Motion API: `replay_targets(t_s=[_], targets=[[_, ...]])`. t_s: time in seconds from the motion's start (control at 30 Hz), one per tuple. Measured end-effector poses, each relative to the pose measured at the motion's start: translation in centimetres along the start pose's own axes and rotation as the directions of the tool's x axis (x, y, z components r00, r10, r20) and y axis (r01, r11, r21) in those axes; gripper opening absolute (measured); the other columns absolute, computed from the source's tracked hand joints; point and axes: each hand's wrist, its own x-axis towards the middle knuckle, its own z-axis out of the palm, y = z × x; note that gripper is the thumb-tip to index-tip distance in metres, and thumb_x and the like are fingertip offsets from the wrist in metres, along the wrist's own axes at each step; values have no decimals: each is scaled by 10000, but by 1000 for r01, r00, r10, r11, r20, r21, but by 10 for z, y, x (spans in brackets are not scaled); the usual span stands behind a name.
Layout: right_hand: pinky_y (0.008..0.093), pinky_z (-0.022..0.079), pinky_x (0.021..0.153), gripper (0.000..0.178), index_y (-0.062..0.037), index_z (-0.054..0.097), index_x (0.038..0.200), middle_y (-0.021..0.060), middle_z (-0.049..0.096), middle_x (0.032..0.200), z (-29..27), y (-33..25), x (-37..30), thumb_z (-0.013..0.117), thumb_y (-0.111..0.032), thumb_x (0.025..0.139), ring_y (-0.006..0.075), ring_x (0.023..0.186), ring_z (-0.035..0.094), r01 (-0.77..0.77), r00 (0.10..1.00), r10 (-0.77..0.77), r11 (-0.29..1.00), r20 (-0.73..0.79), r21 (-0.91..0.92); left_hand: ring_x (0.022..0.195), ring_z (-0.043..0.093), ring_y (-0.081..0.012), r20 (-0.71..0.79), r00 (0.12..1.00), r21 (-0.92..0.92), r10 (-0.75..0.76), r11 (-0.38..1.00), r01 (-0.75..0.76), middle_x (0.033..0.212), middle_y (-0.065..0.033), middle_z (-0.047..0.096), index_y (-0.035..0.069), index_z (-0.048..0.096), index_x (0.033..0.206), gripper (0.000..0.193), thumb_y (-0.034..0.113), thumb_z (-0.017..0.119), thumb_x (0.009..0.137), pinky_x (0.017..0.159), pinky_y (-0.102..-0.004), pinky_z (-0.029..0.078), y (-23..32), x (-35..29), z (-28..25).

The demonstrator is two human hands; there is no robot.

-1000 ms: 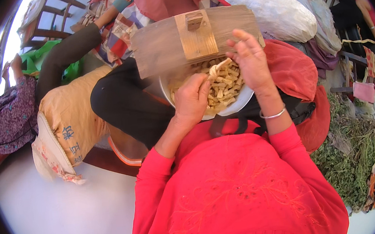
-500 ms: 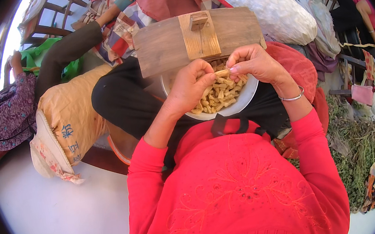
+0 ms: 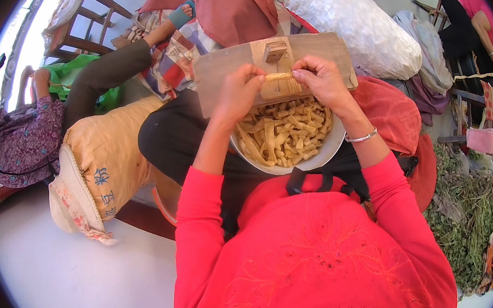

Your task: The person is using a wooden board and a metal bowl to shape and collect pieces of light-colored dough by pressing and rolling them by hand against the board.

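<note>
A pale yellow dried strip (image 3: 279, 76) stretches level between my two hands, one end in each. My left hand (image 3: 238, 94) pinches its left end with thumb and fingers; my right hand (image 3: 323, 84) pinches the right end the same way. Both are held in front of a wooden board (image 3: 332, 56) that has a lighter centre strip and a small wooden block (image 3: 275, 51) on it. Below the hands sits a white bowl (image 3: 318, 160) full of similar yellowish pieces (image 3: 292, 132), some long, many short. The board's near edge lies by the bowl's far rim.
A tan sack (image 3: 114, 137) with a pale hat (image 3: 77, 188) against it stands at left, near a person in a purple patterned top (image 3: 25, 139). Beyond the board lies a full white sack (image 3: 353, 31). Dried green plants (image 3: 477, 209) are heaped at right; another person's arm (image 3: 487, 36) shows behind.
Both hands have moved from above the bowl to in front of the board. They are farther apart, with the strip showing between them. More of the bowl's contents is visible.
</note>
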Motion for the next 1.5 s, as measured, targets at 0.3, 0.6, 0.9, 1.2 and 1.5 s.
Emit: replay_targets(t_s=[0.3,0.6,0.9,1.2,1.5], targets=[[384,479,718,90,-28,660,854,149,654,824,-9,2,-15,624,-106,825,351,768,614,391,890,-443,628,103,-673,631,488,-55,-140,989,267,-53,960,89,738,-6,595,16,597,899,49,59,573,898,567,-222,410,-8,-3,4],[399,420,525,212,-52,596,750,149,539,607,17,-21,-45,590,-215,885,320,529,544,301,925,-379,728,5,-616,638,514,-93,132,985,-39,-110,992,116,682,-16,571,-5,587,862,211,192,564,932,590,-272,442,45,-46,36],[252,375,505,240,2,668,1059,-25,485,578,12,-57,-84,548,-175,951,51,460,379,-399,856,-32,594,517,698,624,435,-36,282,958,-349,59,936,46,666,30,500,4,632,872,328,284,502,985,536,-198,346,44,-46,40],[348,424,537,255,-149,677,1100,68,570,621,16,-31,-55,599,-130,859,213,534,550,362,839,-519,756,-163,-544,599,392,-8,164,986,-524,14,848,75,729,52,494,29,572,1057,184,171,576,941,504,-164,295,63,-57,73],[374,440,585,156,-107,676,881,69,574,701,4,-20,-64,638,-252,842,261,651,587,293,909,-417,649,-6,-702,573,518,-172,-12,967,313,255,919,-238,665,-11,515,36,606,960,119,104,607,863,528,-304,418,30,-62,69]])
